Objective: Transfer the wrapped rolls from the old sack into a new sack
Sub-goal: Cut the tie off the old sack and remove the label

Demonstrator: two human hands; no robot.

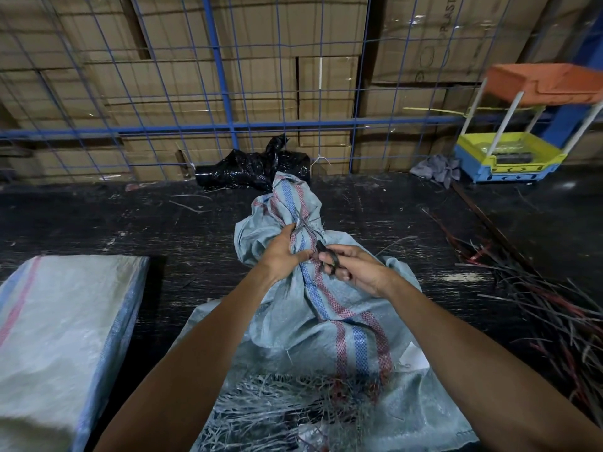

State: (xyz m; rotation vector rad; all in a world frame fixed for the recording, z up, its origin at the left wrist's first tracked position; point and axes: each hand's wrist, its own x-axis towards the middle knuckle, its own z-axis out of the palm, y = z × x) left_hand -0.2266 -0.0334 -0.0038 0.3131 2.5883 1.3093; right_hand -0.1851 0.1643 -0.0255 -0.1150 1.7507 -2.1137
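left hand (283, 252): grips the gathered neck of the old sack, centre of the frame.
right hand (354, 267): fingers curled through the handles of black scissors (328, 254), blades up at the tied neck.
old sack (329, 308): grey woven, red and blue stripe, lying on the dark table (98, 216), frayed at its near end.
folded sacks (62, 327): stacked at lower left.
black plastic bundle (254, 168): behind the sack, by the blue wire fence (225, 76).
loose strips (548, 308): piled at right.
trays (509, 158): upper right.

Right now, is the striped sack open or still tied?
Tied. The sack neck is bunched under the left hand; the right hand holds scissors at it.
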